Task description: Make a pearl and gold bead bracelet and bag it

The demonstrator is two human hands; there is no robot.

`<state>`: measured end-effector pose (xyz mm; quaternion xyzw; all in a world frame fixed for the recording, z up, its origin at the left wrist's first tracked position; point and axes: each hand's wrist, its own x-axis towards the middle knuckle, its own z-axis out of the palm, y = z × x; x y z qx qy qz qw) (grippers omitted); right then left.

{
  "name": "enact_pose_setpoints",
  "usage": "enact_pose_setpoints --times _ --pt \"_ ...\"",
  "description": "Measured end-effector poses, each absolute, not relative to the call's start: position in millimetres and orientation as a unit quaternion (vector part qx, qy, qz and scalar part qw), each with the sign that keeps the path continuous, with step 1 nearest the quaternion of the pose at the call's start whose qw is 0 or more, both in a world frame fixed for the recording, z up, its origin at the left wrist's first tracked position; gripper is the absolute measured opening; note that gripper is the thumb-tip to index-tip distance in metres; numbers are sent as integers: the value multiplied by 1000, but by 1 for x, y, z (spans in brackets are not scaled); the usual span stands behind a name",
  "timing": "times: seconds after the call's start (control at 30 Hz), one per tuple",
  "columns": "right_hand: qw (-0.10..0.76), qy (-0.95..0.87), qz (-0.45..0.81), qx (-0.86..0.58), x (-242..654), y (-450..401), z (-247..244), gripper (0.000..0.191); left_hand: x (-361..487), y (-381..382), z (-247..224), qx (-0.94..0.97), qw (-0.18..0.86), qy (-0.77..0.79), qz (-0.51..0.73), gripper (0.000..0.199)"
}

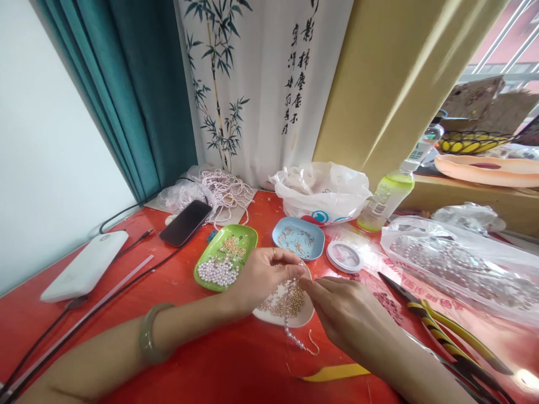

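My left hand (269,272), with a jade-like bangle (154,335) on its wrist, pinches a strand of pearl beads (287,322) over a white plate (306,320) of small gold beads. The strand hangs past the plate's near rim onto the table and ends in a thin gold chain (312,343). Close beside it, my right hand (343,306) is closed in a pinch, its fingertips nearly touching the left ones; what lies between them is too small to make out. Left of the plate stands a green tray (253,235) of white pearls (217,272) and gold pieces.
A blue dish (281,225) of small metal parts and a round clear-lidded case (345,256) sit behind. Black-and-yellow pliers (438,325) lie at right, near a bag of beads (458,264). A bottle (385,199), phone (186,223), power bank (84,265) and cables surround the red table (202,359).
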<state>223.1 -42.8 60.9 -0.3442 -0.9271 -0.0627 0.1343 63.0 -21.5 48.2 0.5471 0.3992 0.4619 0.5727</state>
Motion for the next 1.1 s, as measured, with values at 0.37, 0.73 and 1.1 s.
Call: enact_pose_setpoints --times 0.37,0.73,1.1 --pt "114 -940 -66 -316 220 -41 57 35 64 -19 37 521 594 406 458 20" --pt "243 -744 456 -424 233 -28 79 32 59 -17 49 537 625 376 425 20" --pt "239 -694 469 -492 230 -24 80 14 61 -18 50 517 638 410 397 26"
